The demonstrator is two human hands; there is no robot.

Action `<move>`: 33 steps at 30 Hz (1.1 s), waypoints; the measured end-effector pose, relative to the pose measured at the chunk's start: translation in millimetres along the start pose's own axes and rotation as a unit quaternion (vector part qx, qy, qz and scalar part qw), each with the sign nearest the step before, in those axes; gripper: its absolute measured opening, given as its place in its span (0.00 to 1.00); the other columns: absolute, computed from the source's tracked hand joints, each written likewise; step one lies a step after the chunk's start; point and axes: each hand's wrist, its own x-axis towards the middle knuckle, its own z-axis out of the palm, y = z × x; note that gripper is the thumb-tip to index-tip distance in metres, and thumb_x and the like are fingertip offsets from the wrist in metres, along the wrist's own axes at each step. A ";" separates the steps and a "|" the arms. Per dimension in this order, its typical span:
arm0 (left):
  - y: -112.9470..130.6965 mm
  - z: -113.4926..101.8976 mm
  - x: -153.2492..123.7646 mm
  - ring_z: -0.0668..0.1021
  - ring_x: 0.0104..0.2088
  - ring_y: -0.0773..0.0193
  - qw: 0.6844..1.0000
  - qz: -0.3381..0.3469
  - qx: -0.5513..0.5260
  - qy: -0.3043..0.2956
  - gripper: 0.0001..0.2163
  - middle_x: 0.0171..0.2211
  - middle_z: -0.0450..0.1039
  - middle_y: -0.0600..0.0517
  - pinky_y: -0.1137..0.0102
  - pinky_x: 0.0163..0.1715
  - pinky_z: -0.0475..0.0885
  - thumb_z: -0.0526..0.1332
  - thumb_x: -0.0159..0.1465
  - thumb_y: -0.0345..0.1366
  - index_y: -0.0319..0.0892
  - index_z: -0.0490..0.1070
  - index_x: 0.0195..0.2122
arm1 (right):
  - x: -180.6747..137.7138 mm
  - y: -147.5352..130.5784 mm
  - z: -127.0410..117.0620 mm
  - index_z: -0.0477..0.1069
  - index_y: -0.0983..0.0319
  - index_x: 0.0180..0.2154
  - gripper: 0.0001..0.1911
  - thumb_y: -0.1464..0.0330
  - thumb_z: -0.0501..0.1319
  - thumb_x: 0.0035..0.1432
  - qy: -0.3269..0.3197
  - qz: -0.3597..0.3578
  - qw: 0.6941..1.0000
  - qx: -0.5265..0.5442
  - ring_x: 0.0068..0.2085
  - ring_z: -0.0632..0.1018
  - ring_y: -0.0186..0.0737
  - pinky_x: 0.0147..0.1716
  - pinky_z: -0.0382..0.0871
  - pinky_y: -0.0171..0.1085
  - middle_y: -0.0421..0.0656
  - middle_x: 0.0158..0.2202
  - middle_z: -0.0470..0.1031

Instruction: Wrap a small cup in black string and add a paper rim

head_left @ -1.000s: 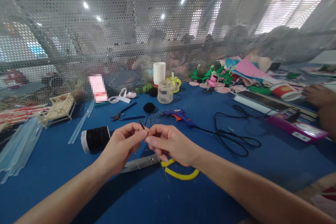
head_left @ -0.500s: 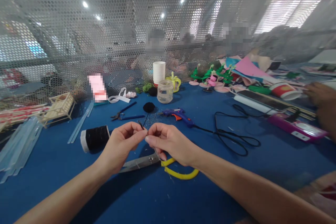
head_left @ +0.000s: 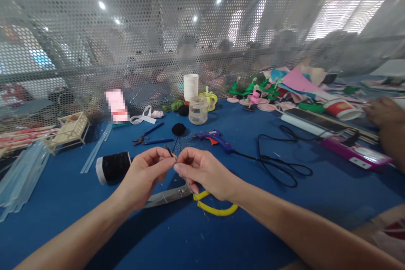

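My left hand (head_left: 148,173) pinches a small, thin dark piece (head_left: 169,150), its tip poking up above the fingers; its kind is too small to make out. My right hand (head_left: 202,173) meets it fingertip to fingertip, thumb and finger closed on something I cannot make out. Beneath both hands lie scissors with yellow handles (head_left: 218,210), blades pointing left. Left of my left hand is a spool of black thread (head_left: 114,166) on its side. A small black ball of yarn (head_left: 179,129) sits just beyond my fingers.
A blue glue gun (head_left: 215,137) with a looped black cord lies to the right, near a purple power strip (head_left: 357,152). Pliers (head_left: 152,135), a clear jar (head_left: 198,112) and glue sticks (head_left: 25,177) lie around. Another person's hand (head_left: 384,109) is at the far right.
The whole view has shifted very slightly. Both my hands keep the same pinch, and the dark piece shows a little more above the left fingertips.
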 end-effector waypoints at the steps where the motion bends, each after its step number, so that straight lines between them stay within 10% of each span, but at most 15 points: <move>1: 0.1 0.1 -0.3 0.55 0.16 0.77 1.000 0.000 -0.001 0.000 0.10 0.14 0.55 0.61 0.78 0.16 0.49 0.66 0.47 0.36 0.38 0.64 0.22 | -0.2 0.0 0.2 0.60 0.63 0.26 0.10 0.65 0.59 0.49 0.002 -0.002 1.000 0.000 0.12 0.63 0.23 0.11 0.57 0.25 0.30 0.13 0.61; 13: -1.9 -3.7 1.8 0.61 0.16 0.76 0.999 -0.004 -0.010 -0.033 0.10 0.15 0.61 0.59 0.77 0.17 0.51 0.66 0.48 0.37 0.38 0.65 0.22 | 1.4 4.4 -1.6 0.62 0.63 0.27 0.10 0.65 0.61 0.49 -0.058 0.035 0.991 0.115 0.13 0.64 0.21 0.11 0.58 0.25 0.34 0.20 0.68; 33: -2.5 -1.9 0.9 0.57 0.16 0.77 0.999 0.025 0.038 -0.005 0.10 0.15 0.59 0.59 0.78 0.16 0.50 0.65 0.48 0.37 0.37 0.66 0.20 | -0.7 -3.0 -2.9 0.63 0.63 0.29 0.08 0.64 0.57 0.51 -0.007 0.002 0.994 -0.112 0.15 0.63 0.23 0.13 0.59 0.26 0.33 0.18 0.62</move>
